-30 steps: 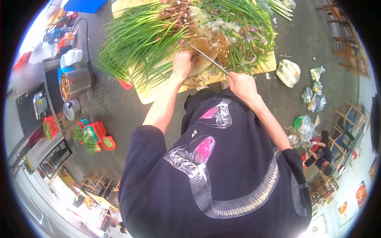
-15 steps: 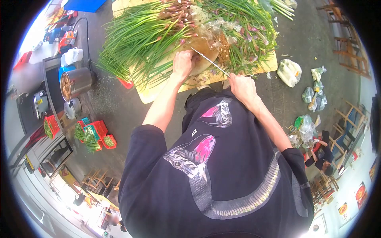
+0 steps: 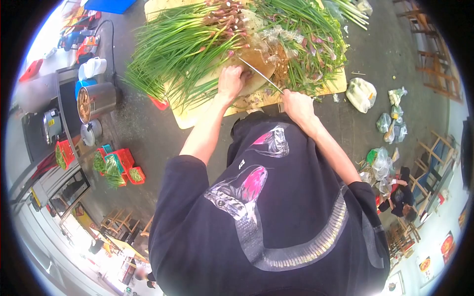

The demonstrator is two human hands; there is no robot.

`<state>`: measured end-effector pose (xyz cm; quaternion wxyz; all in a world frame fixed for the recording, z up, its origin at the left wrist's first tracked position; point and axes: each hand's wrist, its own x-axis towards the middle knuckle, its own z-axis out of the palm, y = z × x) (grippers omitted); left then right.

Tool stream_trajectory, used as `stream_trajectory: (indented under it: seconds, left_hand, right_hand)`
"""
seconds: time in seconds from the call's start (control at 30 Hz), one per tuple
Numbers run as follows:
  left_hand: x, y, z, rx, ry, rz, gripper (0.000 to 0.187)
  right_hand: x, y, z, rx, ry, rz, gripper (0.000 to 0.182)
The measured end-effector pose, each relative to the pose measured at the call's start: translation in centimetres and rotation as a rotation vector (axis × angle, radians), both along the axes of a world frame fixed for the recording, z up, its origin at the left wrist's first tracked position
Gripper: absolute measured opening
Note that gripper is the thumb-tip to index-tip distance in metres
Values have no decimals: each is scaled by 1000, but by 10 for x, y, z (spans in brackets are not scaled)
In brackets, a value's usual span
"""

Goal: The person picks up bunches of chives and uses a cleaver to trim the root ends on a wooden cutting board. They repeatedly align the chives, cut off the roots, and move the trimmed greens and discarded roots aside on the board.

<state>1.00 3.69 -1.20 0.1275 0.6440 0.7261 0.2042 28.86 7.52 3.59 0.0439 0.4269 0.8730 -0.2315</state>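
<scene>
My right hand (image 3: 298, 107) is wrapped round the handle of a knife (image 3: 262, 75), whose thin blade points up and left over a round brown chopping board (image 3: 263, 59). Just left of the blade, my left hand (image 3: 231, 82) is closed at the board's edge, and what its fingers hold is hidden. A big heap of spring onions (image 3: 182, 52) with reddish root ends lies beyond and left of that hand. To the right of the board is a loose pile of green stalks, peelings and purplish bits (image 3: 313, 59). Everything rests on a yellow table (image 3: 185, 117).
A white plastic bag (image 3: 361, 94) and several smaller bags (image 3: 392, 118) lie on the floor at right. At left stand a steel pot (image 3: 96, 102) and red baskets of greens (image 3: 126, 160). Another person (image 3: 402, 197) crouches at far right, near wooden chairs.
My left hand has shifted slightly right, nearer the knife blade. My right hand and the knife have barely moved. The whole view has shifted slightly.
</scene>
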Motion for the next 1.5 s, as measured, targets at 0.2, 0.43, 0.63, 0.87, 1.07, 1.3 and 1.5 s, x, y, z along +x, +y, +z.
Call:
stream_trajectory:
  seconds: [0.2,0.43,0.63,0.87,1.07,1.3,1.5]
  left_hand:
    - [-9,-13,14,79,-337,131,19]
    - [-19,13,4,285,-218,315,24]
    - [-35,24,4,33,-27,301,20]
    - [-35,13,-11,96,-35,268,16]
    - [-22,12,0,193,-155,72,14]
    - [-1,10,-1,95,-172,27,17]
    - [4,13,15,83,-137,9,22]
  right_hand:
    - [14,2,17,-12,41,-150,29]
    - [26,5,26,25,99,-222,29]
    - [24,-10,32,-80,109,-181,29]
    - [33,3,30,-87,69,-278,30]
    - [33,3,33,-115,97,-313,29]
    - [26,-5,39,-163,107,-286,30]
    - [20,-3,48,-124,101,-273,30]
